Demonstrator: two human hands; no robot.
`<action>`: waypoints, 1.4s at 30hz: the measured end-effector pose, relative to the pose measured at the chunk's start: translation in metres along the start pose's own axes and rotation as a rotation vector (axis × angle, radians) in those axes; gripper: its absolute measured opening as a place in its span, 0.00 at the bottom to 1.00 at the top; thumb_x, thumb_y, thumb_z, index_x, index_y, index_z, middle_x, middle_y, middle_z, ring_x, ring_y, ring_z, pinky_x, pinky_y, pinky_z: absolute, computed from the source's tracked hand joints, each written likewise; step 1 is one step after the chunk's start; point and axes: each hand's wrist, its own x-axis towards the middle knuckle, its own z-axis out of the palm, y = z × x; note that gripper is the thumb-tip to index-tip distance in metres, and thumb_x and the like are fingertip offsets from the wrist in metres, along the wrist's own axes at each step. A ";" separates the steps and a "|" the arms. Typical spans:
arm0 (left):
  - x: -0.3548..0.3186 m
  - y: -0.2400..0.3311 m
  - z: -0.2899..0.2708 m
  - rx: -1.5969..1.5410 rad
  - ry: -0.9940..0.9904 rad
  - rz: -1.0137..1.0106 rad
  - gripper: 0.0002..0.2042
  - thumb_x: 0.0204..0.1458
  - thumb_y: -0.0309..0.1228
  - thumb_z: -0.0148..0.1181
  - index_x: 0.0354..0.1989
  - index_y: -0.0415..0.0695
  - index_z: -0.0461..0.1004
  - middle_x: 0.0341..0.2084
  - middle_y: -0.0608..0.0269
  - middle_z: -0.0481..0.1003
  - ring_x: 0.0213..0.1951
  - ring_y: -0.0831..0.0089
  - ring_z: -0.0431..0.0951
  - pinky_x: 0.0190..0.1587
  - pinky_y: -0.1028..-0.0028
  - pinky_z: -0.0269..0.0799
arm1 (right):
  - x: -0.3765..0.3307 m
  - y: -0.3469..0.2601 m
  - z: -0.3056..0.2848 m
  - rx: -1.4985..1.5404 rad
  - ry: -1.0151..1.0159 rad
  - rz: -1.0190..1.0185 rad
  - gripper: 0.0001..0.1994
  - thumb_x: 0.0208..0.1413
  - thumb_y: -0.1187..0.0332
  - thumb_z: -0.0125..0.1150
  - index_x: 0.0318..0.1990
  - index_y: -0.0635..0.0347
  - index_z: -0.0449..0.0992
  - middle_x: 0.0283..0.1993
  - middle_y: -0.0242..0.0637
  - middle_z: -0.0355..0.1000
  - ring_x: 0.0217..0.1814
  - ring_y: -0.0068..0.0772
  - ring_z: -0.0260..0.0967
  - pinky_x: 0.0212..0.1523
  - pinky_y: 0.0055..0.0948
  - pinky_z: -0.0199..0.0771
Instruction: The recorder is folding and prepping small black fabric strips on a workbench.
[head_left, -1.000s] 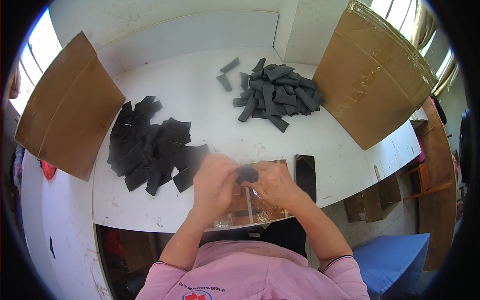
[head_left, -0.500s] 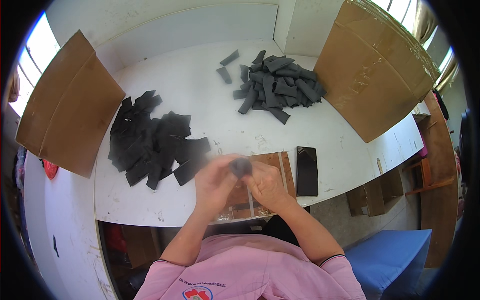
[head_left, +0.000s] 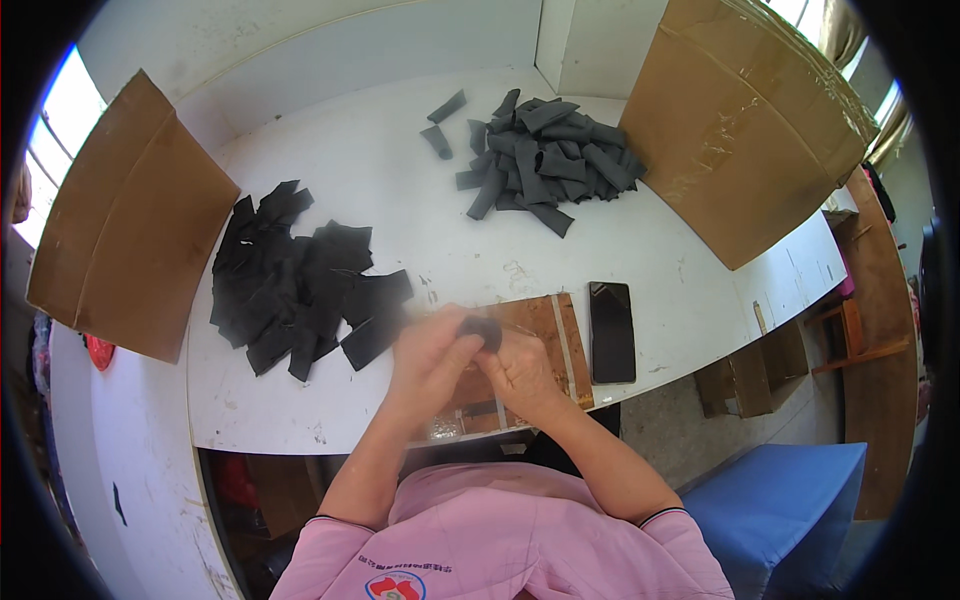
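Over the near edge of the table, my left hand [head_left: 428, 358] and my right hand [head_left: 523, 372] meet around a dark grey fabric tube [head_left: 484, 328]. Its upper end faces me, and the rest is hidden by my fingers. Both hands are closed on the piece, the left thumb lying along its near side. Left of my hands spreads a pile of flat black fabric pieces [head_left: 300, 290]. Farther off, toward the right, lies a heap of dark grey fabric tubes [head_left: 555, 160], with two loose ones [head_left: 437, 141] beside it.
Beneath my hands is a brown taped board [head_left: 548, 320] at the table's edge. A black phone [head_left: 612, 335] lies right of it. Tall cardboard boxes stand at the left [head_left: 130, 220] and right [head_left: 740, 120] of the white table [head_left: 400, 220]. A blue cover [head_left: 775, 510] is at the lower right.
My view has shifted slightly. Both hands stay together on the fabric tube, whose end now looks more like an open ring. The piles and the phone have not been moved.
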 end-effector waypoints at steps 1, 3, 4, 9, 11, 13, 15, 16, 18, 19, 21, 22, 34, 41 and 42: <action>-0.003 0.000 0.002 0.003 -0.001 -0.004 0.10 0.52 0.31 0.49 0.33 0.34 0.70 0.27 0.60 0.71 0.30 0.74 0.70 0.34 0.78 0.66 | 0.001 -0.002 -0.003 0.005 0.001 0.002 0.11 0.50 0.64 0.50 0.37 0.61 0.70 0.24 0.41 0.68 0.24 0.42 0.66 0.23 0.33 0.65; -0.007 0.005 0.009 -0.178 0.159 -0.025 0.13 0.53 0.33 0.47 0.33 0.32 0.69 0.28 0.57 0.71 0.32 0.72 0.70 0.37 0.77 0.65 | 0.006 -0.011 -0.012 -0.068 -0.080 0.006 0.11 0.49 0.64 0.52 0.35 0.62 0.70 0.22 0.40 0.67 0.23 0.41 0.66 0.22 0.33 0.64; -0.007 0.010 0.010 -0.176 0.160 -0.034 0.13 0.53 0.33 0.47 0.33 0.32 0.69 0.28 0.57 0.71 0.32 0.72 0.70 0.37 0.77 0.65 | 0.009 -0.017 -0.017 -0.061 -0.084 0.011 0.11 0.49 0.64 0.52 0.35 0.62 0.70 0.22 0.40 0.67 0.23 0.41 0.66 0.22 0.33 0.64; -0.008 0.000 0.007 -0.491 0.103 -0.171 0.17 0.53 0.37 0.45 0.34 0.31 0.69 0.31 0.51 0.72 0.37 0.68 0.70 0.42 0.72 0.63 | 0.004 -0.012 -0.008 0.004 -0.067 0.035 0.12 0.47 0.70 0.52 0.40 0.64 0.69 0.25 0.43 0.67 0.27 0.47 0.66 0.28 0.33 0.66; -0.008 0.001 0.012 -0.525 0.139 -0.130 0.16 0.51 0.37 0.49 0.34 0.33 0.70 0.31 0.52 0.72 0.35 0.69 0.71 0.39 0.73 0.64 | 0.006 -0.010 -0.012 -0.042 -0.112 0.040 0.12 0.47 0.70 0.52 0.41 0.64 0.68 0.25 0.44 0.67 0.27 0.47 0.66 0.28 0.33 0.66; -0.006 0.008 0.016 -0.493 0.240 0.004 0.14 0.49 0.35 0.53 0.33 0.34 0.70 0.30 0.54 0.72 0.32 0.71 0.71 0.34 0.76 0.66 | 0.006 -0.012 -0.012 -0.080 -0.162 0.058 0.13 0.47 0.70 0.52 0.41 0.64 0.68 0.26 0.45 0.67 0.28 0.47 0.66 0.28 0.34 0.66; 0.003 0.017 0.008 -0.447 0.178 -0.024 0.12 0.48 0.34 0.55 0.32 0.35 0.70 0.29 0.56 0.72 0.30 0.73 0.70 0.31 0.78 0.66 | 0.008 -0.017 -0.015 -0.085 -0.020 -0.047 0.08 0.47 0.66 0.54 0.28 0.62 0.70 0.19 0.38 0.65 0.20 0.39 0.64 0.21 0.33 0.64; 0.008 0.023 0.004 -0.405 0.118 -0.052 0.11 0.47 0.33 0.57 0.30 0.36 0.71 0.27 0.58 0.72 0.28 0.75 0.70 0.29 0.79 0.65 | 0.008 -0.020 -0.016 -0.080 -0.029 -0.045 0.08 0.47 0.66 0.54 0.28 0.62 0.70 0.19 0.38 0.65 0.20 0.39 0.64 0.21 0.33 0.64; 0.023 0.033 -0.005 -0.195 -0.040 -0.051 0.10 0.47 0.32 0.56 0.28 0.36 0.71 0.26 0.59 0.71 0.26 0.76 0.70 0.28 0.80 0.65 | 0.008 -0.023 -0.022 -0.001 0.011 -0.078 0.08 0.48 0.66 0.52 0.28 0.61 0.70 0.20 0.38 0.65 0.21 0.39 0.65 0.21 0.34 0.64; 0.027 0.035 -0.007 0.018 -0.205 -0.040 0.09 0.47 0.31 0.56 0.26 0.37 0.72 0.25 0.61 0.71 0.25 0.78 0.69 0.27 0.81 0.65 | 0.004 -0.017 -0.018 -0.006 0.009 -0.073 0.08 0.48 0.66 0.52 0.28 0.61 0.70 0.20 0.38 0.65 0.21 0.39 0.65 0.21 0.34 0.64; 0.024 0.023 -0.004 -0.077 -0.209 -0.181 0.09 0.47 0.30 0.56 0.24 0.36 0.72 0.23 0.62 0.70 0.24 0.80 0.69 0.26 0.82 0.64 | -0.004 -0.004 -0.005 -0.060 -0.048 -0.054 0.08 0.48 0.66 0.52 0.27 0.62 0.69 0.21 0.38 0.65 0.22 0.40 0.65 0.21 0.34 0.64; 0.023 0.019 -0.006 -0.111 -0.195 -0.177 0.09 0.47 0.30 0.56 0.23 0.36 0.72 0.23 0.63 0.70 0.25 0.79 0.69 0.27 0.82 0.64 | -0.005 -0.005 -0.004 -0.070 -0.060 -0.033 0.08 0.48 0.66 0.51 0.26 0.61 0.69 0.21 0.39 0.65 0.23 0.40 0.65 0.22 0.34 0.65; 0.008 0.031 0.004 -0.172 0.140 -0.074 0.05 0.43 0.25 0.57 0.28 0.37 0.71 0.24 0.63 0.72 0.29 0.77 0.70 0.32 0.79 0.65 | 0.002 -0.006 -0.014 -0.012 -0.161 0.005 0.08 0.50 0.64 0.50 0.28 0.59 0.69 0.22 0.38 0.67 0.23 0.41 0.66 0.21 0.34 0.64; 0.014 0.034 -0.010 0.110 0.003 0.102 0.06 0.42 0.26 0.58 0.28 0.37 0.71 0.21 0.61 0.72 0.25 0.74 0.70 0.30 0.78 0.64 | -0.002 -0.002 -0.014 0.101 -0.222 0.124 0.08 0.49 0.64 0.51 0.28 0.59 0.70 0.22 0.38 0.67 0.24 0.41 0.65 0.22 0.35 0.64; 0.015 0.032 -0.010 0.135 -0.049 0.072 0.07 0.43 0.28 0.58 0.26 0.36 0.72 0.20 0.61 0.72 0.24 0.74 0.69 0.29 0.79 0.63 | -0.005 0.002 -0.010 0.099 -0.223 0.122 0.08 0.49 0.64 0.51 0.28 0.59 0.70 0.22 0.38 0.67 0.24 0.41 0.65 0.22 0.35 0.64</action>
